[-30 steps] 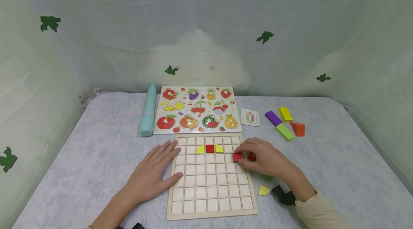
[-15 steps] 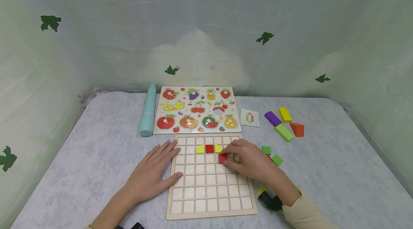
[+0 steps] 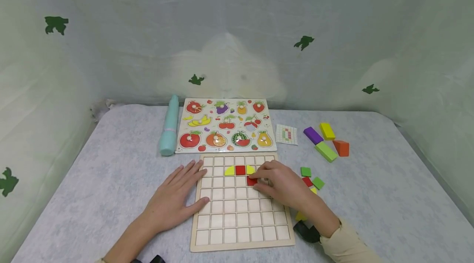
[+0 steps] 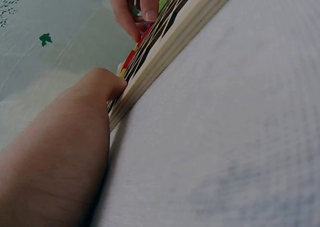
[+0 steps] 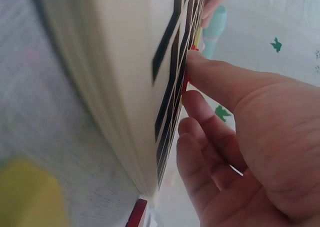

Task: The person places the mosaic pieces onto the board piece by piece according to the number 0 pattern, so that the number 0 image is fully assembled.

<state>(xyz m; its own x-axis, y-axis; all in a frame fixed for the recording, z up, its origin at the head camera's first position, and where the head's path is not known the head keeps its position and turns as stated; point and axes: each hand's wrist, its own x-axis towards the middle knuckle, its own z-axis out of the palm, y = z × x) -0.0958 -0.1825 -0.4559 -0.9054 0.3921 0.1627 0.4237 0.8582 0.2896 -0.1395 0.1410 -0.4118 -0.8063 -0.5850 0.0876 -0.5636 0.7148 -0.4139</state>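
A wooden grid board (image 3: 241, 245) lies on the table. In its second row a red square tile (image 3: 240, 170) sits between two yellow quarter-round tiles, the left one (image 3: 229, 171) fully visible and the right one (image 3: 250, 169) partly behind fingers. One row lower, my right hand (image 3: 283, 185) pinches another red square tile (image 3: 251, 181) between thumb and index finger, under the right yellow tile. The right wrist view shows these fingertips (image 5: 196, 62) at the board's surface. My left hand (image 3: 173, 203) rests with spread, straight fingers along the board's left edge.
Loose tiles lie right of the board: green squares (image 3: 305, 171), a red one (image 3: 307, 181) and yellow pieces partly behind the right wrist. Farther back are a fruit puzzle (image 3: 226, 131), a teal roll (image 3: 170, 129), a pattern card (image 3: 286, 134) and several colored blocks (image 3: 326, 152).
My right hand has carried the red square tile left from the board's right side to below the right yellow tile. Loose tiles beside the board became visible. The left hand stays put.
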